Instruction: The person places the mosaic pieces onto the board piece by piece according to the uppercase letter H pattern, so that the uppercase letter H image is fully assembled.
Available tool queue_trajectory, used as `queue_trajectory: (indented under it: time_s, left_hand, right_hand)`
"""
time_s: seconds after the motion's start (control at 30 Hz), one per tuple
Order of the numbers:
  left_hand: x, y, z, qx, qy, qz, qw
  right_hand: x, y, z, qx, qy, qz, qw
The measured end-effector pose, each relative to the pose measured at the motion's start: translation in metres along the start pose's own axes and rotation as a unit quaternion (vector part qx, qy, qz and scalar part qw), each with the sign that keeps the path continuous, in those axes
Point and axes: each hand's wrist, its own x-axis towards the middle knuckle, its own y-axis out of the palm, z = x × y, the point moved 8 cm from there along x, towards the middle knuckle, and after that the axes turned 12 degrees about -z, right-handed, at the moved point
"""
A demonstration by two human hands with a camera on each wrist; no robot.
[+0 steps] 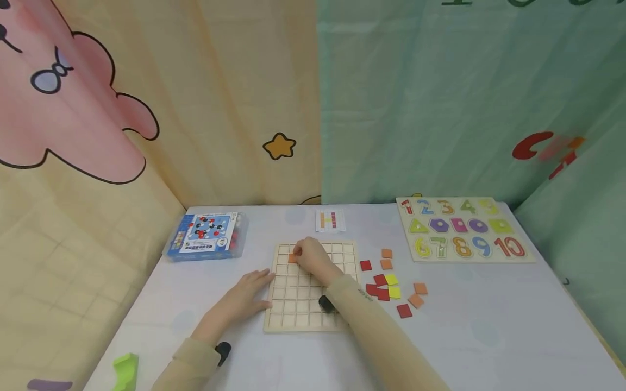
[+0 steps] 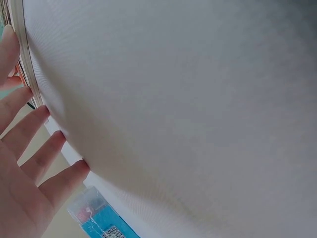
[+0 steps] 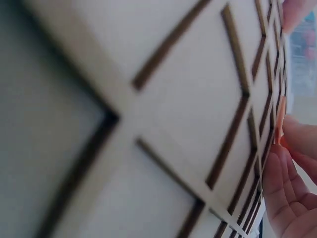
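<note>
A wooden grid board (image 1: 290,293) lies flat on the table. My right hand (image 1: 315,262) reaches over its upper part and pinches an orange square tile (image 1: 292,258) near the upper left cells. The right wrist view shows this orange tile (image 3: 281,119) tilted on edge between thumb and fingers, at the board's surface. At the board's left edge rests my left hand (image 1: 246,297), fingers spread and straight. Seen in the left wrist view, the left hand (image 2: 29,168) has its fingertips against the board's side and the table.
Loose red tiles (image 1: 371,289), yellow tiles (image 1: 394,292) and orange tiles (image 1: 420,288) lie right of the board. Behind it is a small pattern card (image 1: 330,220). A blue box (image 1: 205,234) stands back left, a number puzzle (image 1: 459,230) back right, and a green object (image 1: 125,370) front left.
</note>
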Motion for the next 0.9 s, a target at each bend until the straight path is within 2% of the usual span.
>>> queue_trajectory:
  time_s: [0.17,0.3,0.47,0.7,0.9]
  left_hand:
    - [0.003,-0.004,-0.001,-0.006,0.001,-0.003,1.0]
    - [0.004,-0.001,0.0,-0.012,-0.004,-0.001,0.9999]
    - [-0.001,0.001,0.002,-0.015,-0.013,-0.002,0.9998]
    - [-0.001,-0.001,0.003,-0.011,-0.015,-0.008,0.9998]
    - [0.001,-0.001,0.002,-0.02,-0.015,-0.006,0.9997]
  right_hand:
    - [-0.007,-0.022,-0.005,0.051,0.014,0.014,0.9985]
    - [-0.027,-0.053,-0.024,0.083,0.027,0.01,0.9962]
    - [-0.067,-0.096,-0.067,0.097,0.059,-0.007,0.9935]
    - [-0.122,-0.151,-0.142,0.088,0.134,-0.04,0.9862]
    - [-0.153,-0.183,-0.178,0.05,0.153,-0.068,0.9847]
